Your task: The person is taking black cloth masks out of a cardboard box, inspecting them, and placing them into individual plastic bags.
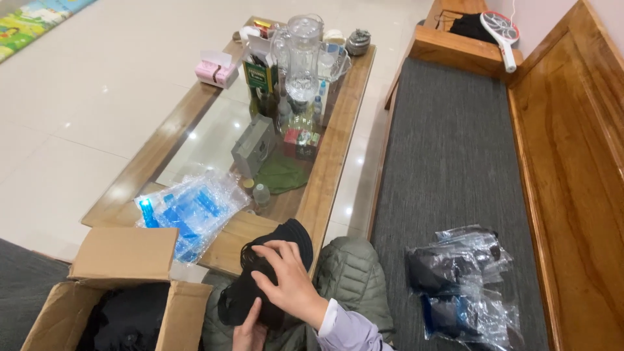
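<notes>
A wooden bench (572, 149) with one grey cushion (455, 162) fills the right of the frame; one glass-topped coffee table (195, 140) runs up the centre. At lower left stands one open cardboard box (117, 260) with dark items inside. Two heaps of clear plastic wrappers show: a blue-printed one (188, 211) on the table's near end, another (465, 283) on the cushion at lower right. At bottom centre, on the person's lap, sits one stack of black face masks (270, 276). The right hand (289, 283) lies over it, fingers spread and curled on top. The left hand (250, 335) clasps the stack's lower edge from beneath.
</notes>
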